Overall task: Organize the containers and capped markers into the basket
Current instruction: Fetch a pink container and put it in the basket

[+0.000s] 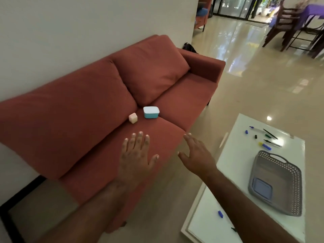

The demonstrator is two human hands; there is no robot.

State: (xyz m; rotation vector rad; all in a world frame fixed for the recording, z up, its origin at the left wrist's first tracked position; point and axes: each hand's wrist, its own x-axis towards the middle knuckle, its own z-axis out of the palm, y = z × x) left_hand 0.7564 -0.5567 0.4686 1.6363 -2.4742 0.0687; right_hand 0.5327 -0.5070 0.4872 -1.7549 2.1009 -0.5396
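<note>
Both hands out over the sofa (98, 109) seat, palms down, holding nothing. Left hand (135, 155) fingers straight & spread, thumb out to the side, above the front seat cushion. Right hand (196, 153) just beside it, apart from the left, fingers straight & loosely fanned, over the seat's front edge; can't tell if either hand touches the fabric. Farther back on the seat, near the gap btw the two back cushions: teal container (151, 112) w/ white lid on, upright, and a small pink container (132, 117) just beside it to the left, tilted a bit; the two look apart, not touching. Both well ahead of the fingertips. To the right, white low table (238, 155) w/ grey perforated basket (296, 179) on it; inside the basket one clear bluish container (262, 188) at its near end. Beyond the basket's handle end, on the tabletop, a scatter of markers (265, 146) & pens, some w/ loose caps lying next to them: blue cap (246, 131), black cap (255, 136). Another blue cap or short marker (220, 214) lies alone on the near part of the table; too small to tell which. Background: glossy tile floor, dark chairs (287, 23) by a purple-covered table.
</note>
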